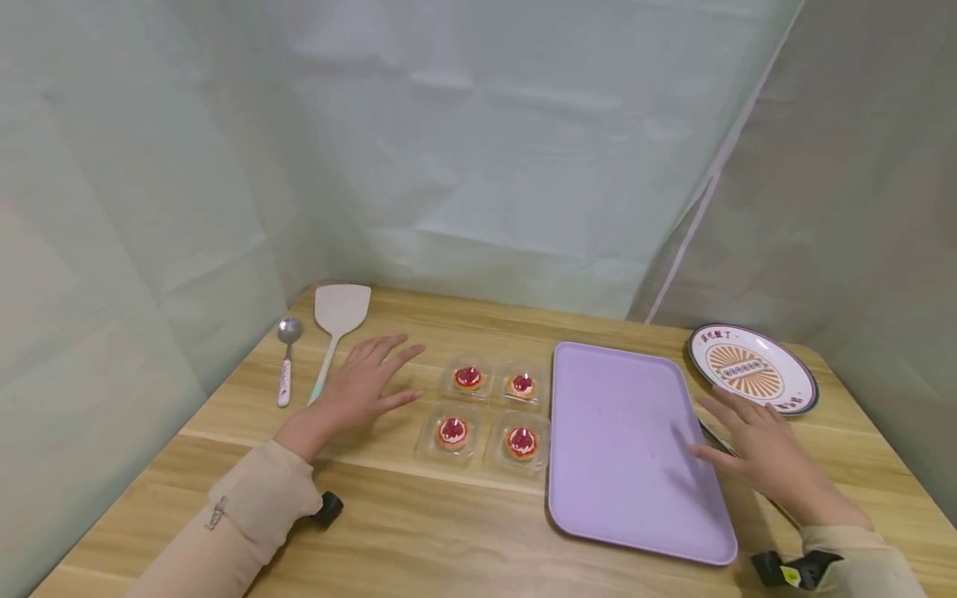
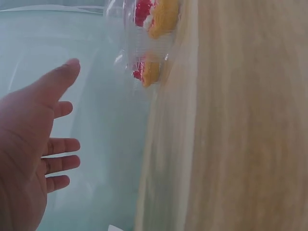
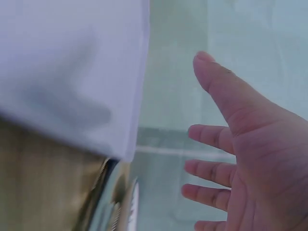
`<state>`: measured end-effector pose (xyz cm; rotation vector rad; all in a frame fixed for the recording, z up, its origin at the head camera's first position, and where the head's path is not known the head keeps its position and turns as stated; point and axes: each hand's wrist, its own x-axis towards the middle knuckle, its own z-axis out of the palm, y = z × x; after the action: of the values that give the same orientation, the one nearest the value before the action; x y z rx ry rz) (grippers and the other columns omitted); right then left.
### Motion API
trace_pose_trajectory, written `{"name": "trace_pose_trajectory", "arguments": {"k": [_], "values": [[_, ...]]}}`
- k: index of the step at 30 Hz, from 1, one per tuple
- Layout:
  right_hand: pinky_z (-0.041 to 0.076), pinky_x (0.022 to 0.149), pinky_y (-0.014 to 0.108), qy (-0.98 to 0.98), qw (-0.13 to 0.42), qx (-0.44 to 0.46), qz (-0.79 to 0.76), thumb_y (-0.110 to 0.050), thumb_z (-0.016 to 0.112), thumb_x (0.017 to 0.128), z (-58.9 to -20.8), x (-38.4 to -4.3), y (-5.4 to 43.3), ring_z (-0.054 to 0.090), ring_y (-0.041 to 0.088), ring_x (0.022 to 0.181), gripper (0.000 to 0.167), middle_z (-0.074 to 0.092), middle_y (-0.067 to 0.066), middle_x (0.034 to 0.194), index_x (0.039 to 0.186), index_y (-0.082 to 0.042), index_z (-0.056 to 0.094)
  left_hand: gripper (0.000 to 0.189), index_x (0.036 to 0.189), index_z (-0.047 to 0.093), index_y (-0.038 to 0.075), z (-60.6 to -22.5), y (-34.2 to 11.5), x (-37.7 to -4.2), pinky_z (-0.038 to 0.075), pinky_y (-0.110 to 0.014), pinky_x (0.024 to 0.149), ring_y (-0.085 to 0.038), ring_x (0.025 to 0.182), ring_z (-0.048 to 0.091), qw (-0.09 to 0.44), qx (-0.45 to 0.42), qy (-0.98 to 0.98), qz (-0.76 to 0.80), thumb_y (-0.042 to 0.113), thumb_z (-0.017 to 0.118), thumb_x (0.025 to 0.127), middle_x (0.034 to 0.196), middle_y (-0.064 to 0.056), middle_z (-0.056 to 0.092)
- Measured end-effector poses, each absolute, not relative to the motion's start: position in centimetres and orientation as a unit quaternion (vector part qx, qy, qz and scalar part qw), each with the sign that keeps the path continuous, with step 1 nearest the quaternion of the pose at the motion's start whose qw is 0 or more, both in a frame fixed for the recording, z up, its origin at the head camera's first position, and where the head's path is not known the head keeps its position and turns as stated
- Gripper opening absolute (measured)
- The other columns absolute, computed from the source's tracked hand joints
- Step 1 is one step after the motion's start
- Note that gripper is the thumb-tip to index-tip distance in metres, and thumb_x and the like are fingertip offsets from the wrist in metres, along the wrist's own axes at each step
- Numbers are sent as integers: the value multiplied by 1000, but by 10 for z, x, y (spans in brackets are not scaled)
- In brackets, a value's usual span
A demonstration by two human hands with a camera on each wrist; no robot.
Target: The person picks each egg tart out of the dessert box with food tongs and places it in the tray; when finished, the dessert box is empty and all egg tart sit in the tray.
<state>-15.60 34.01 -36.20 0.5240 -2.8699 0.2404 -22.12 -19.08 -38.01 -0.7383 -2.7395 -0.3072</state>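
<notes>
In the head view my left hand (image 1: 359, 389) hovers with fingers spread, left of several small red-topped tarts (image 1: 452, 432) in clear plastic boxes. My right hand (image 1: 770, 457) is over the right edge of a lilac tray (image 1: 628, 448), its fingers extended and holding nothing. Below that hand, a thin long item (image 1: 782, 512) lies beside the tray, mostly covered. The left wrist view has the left hand (image 2: 29, 139) apart from two boxed tarts (image 2: 151, 70). From the right wrist, the right hand (image 3: 260, 149) appears with its thumb raised, and the tray (image 3: 120, 86) is near.
A white turner (image 1: 342, 309) with a green-tipped handle lies at the back left, a spoon (image 1: 285, 365) with a patterned handle beside it. A round patterned plate (image 1: 792, 374) sits at the back right. Pale cloth hangings (image 1: 478, 149) enclose the wooden table (image 1: 419, 531).
</notes>
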Motion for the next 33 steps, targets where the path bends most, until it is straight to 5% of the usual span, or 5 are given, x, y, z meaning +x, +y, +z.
{"name": "trace_pose_trajectory", "arguments": {"k": [11,20,33], "values": [[44,93,61,-966,87,240,38,-48,72,81,-328,-150,292,53,48,116,70,53,26,133,135,-8,53,59,139,49,14,-375,-190,-217,36,-57,107,-37,127,48,84,-263,-936,-219,34,69,88,139,-14,53],[53,85,47,-943,118,310,-6,-46,71,82,-314,-150,248,63,30,102,61,65,11,111,130,-10,59,49,134,52,7,-377,-196,-222,48,-49,97,-28,110,60,-49,-298,-863,-405,17,68,89,129,-16,59],[53,79,35,-917,139,375,18,-40,73,82,-313,-160,185,59,18,92,56,61,6,101,125,-5,61,67,136,45,0,-389,-195,-219,49,-40,90,-26,104,58,-147,-329,-844,-397,23,77,81,120,-16,59]]}}
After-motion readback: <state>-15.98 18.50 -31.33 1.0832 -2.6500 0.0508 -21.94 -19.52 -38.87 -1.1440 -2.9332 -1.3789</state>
